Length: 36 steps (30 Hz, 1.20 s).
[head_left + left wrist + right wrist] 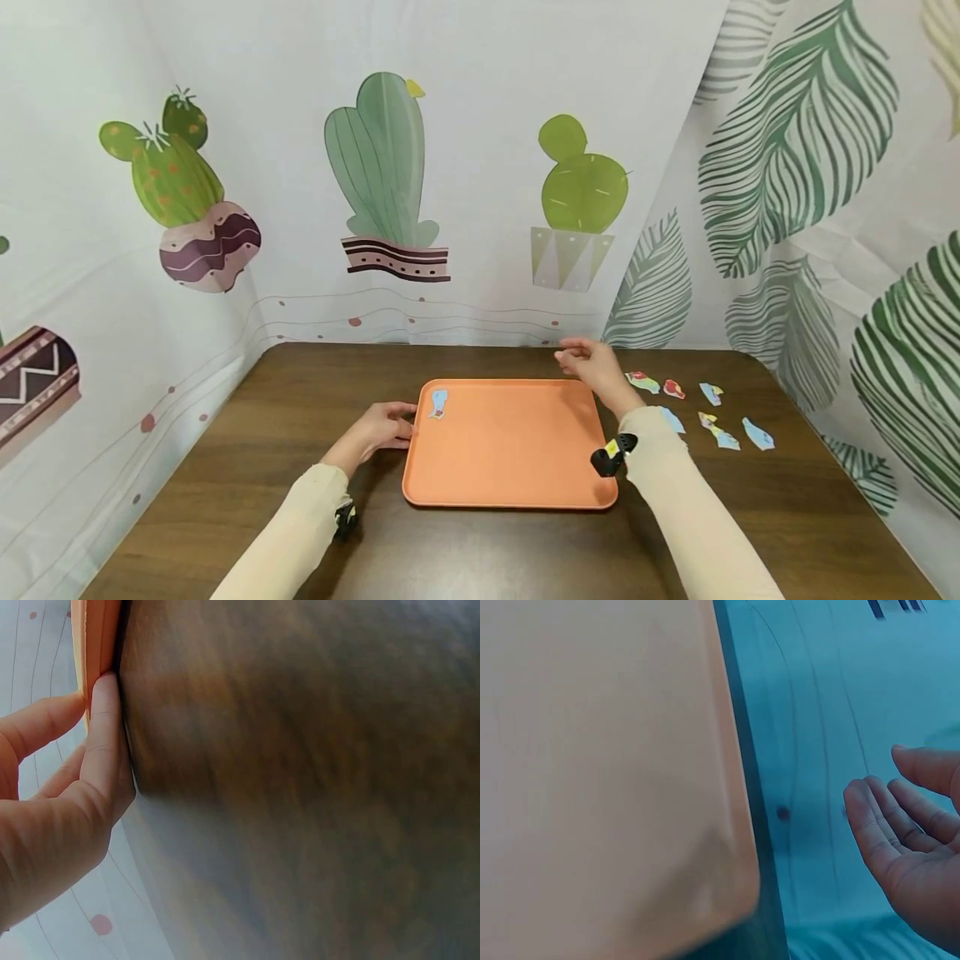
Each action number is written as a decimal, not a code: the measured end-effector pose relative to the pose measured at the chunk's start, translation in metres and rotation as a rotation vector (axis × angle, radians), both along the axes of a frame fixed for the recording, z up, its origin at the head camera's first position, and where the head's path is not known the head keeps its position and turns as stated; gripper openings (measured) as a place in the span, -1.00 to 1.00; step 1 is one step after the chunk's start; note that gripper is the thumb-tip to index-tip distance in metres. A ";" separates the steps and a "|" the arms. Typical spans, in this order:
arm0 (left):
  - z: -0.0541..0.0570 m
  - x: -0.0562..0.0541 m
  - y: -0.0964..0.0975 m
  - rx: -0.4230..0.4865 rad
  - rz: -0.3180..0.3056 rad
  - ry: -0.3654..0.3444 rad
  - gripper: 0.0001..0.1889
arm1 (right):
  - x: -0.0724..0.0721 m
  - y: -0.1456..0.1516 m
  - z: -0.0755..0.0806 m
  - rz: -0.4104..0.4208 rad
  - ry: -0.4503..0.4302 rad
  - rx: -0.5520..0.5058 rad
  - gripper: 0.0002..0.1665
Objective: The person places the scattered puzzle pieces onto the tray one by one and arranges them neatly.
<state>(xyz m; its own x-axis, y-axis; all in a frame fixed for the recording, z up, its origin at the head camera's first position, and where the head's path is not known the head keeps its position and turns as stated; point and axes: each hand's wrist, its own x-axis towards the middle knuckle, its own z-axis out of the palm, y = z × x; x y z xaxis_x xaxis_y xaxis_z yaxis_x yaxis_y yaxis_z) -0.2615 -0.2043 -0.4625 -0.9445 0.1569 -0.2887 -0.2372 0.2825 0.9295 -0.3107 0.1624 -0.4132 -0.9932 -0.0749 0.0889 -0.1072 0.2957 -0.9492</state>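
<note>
An orange rectangular tray (517,450) lies on the brown table. On its back left corner rests a small light blue cut-out piece (438,403) with an irregular outline. My left hand (382,429) holds the tray's left edge, the thumb at the rim and the fingers against the outer side. Above the tray's back right corner hovers my right hand (596,371), its fingers loosely bent and nothing between them. The right wrist view shows that hand (911,825) apart from the tray (615,750).
Several irregular printed pieces lie right of the tray, among them a red one (673,389), a green and red one (643,382) and a light blue one (758,434). My right sleeve partly covers another blue piece (672,419). A patterned cloth (480,167) hangs behind the table.
</note>
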 end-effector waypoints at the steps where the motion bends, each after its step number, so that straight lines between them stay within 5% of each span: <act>1: 0.000 0.000 0.000 -0.002 0.000 -0.002 -0.48 | 0.001 0.007 0.000 -0.007 0.002 -0.009 -0.54; 9: 0.000 0.000 0.002 -0.008 -0.007 -0.010 -0.48 | 0.016 0.067 0.000 -0.029 0.043 0.001 -0.46; 20: -0.005 -0.001 0.001 -0.009 0.010 -0.017 -0.47 | 0.048 0.131 -0.011 -0.037 -0.005 0.114 -0.37; 27: -0.006 0.000 0.001 0.001 0.010 -0.016 -0.47 | 0.064 0.156 -0.019 0.027 -0.116 0.167 -0.29; 36: -0.003 -0.002 0.001 0.009 0.016 -0.017 -0.48 | 0.065 0.174 -0.037 0.062 -0.146 0.301 -0.34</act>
<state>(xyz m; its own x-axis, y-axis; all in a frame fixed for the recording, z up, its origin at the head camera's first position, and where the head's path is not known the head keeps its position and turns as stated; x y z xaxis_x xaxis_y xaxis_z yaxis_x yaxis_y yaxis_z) -0.2630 -0.2037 -0.4660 -0.9420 0.1443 -0.3030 -0.2571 0.2697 0.9280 -0.2455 0.3363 -0.4504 -0.9865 -0.1372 -0.0893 -0.0033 0.5622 -0.8270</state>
